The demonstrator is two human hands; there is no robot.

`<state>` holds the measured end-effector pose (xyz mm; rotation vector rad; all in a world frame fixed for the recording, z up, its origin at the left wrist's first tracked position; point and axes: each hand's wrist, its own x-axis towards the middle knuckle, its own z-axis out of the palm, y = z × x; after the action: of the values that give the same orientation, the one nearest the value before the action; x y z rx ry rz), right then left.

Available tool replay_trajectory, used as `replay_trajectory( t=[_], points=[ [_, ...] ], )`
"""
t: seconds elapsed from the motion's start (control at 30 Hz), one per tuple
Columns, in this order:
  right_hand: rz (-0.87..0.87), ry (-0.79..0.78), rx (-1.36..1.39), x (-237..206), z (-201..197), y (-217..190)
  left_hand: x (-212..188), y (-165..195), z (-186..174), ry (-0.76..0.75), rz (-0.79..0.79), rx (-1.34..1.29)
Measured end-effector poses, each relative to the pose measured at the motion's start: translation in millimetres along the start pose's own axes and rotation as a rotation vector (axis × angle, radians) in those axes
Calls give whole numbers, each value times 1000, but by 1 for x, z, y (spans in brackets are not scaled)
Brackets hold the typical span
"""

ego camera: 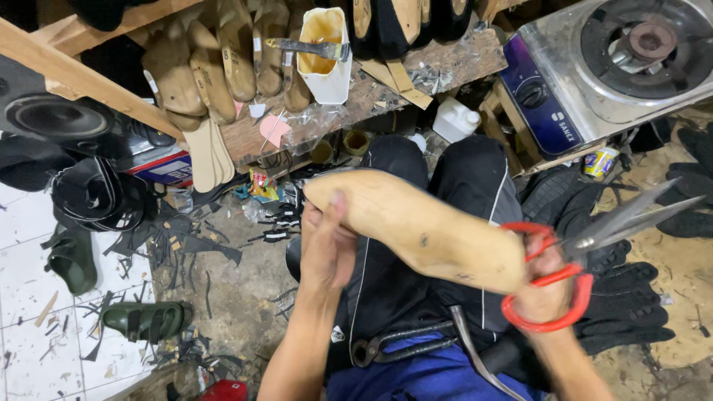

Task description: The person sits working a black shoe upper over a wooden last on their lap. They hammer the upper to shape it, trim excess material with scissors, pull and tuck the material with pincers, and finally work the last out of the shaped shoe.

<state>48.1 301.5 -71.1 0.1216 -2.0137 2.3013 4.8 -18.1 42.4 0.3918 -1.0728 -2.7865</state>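
Gripping the toe end of the wooden shoe last (pixel 416 226), your left hand (pixel 327 249) has its fingers (pixel 336 212) curled and pressed against the underside, thumb side up. Your right hand (pixel 546 286) has its fingers pressed together through the red loops of the scissors (pixel 587 252), closed on the handles; the same hand meets the heel end of the last, though the exact contact is hidden behind the wood. The scissor blades point up and to the right, slightly parted and blurred.

The last is held level above your lap, between both hands, clear of the floor. Judged by appearance, it is solid, stiff and fairly heavy for its size, with a smooth, worn surface that could slip; the narrow toe and the blocky heel offer the surest holds, as you have them now. The blades are the hazard, standing near your own wrist.

Lying across your lap, below the last, are dark metal pincers (pixel 401 345) and a curved metal tool (pixel 475 349). Beyond your knees, the table (pixel 445 63) carries a white container (pixel 327 63) with a brush, and further wooden lasts (pixel 215 70) are racked beside it. A gas stove (pixel 616 59) sits at upper right. Green sandals (pixel 145 319) and dark offcuts litter the floor at left.
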Motion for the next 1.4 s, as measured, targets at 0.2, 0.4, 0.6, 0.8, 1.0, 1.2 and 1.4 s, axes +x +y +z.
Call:
replay_trajectory(
  t=[0.2,0.4,0.6,0.8,1.0,1.2,1.4],
  points=[
    [-164,157,287,64,-28,-73,-33,-16,-12,-399,-12,986],
    [-138,-175,-6,85,19,-113,-70,-67,3,-628,-257,614],
    [130,-243,2,67,39,-86,-48,-75,4,-376,-153,308],
    [162,-481,-47,36,64,-68,-18,-70,23,-155,92,-125],
    [44,-470,-301,40,94,-90,-23,-70,40,-83,167,-194],
    [-31,-413,-497,45,101,-98,-25,-71,40,-66,138,-153],
    [53,-325,-678,43,92,-96,-25,-58,27,-180,144,-41]
  ],
)
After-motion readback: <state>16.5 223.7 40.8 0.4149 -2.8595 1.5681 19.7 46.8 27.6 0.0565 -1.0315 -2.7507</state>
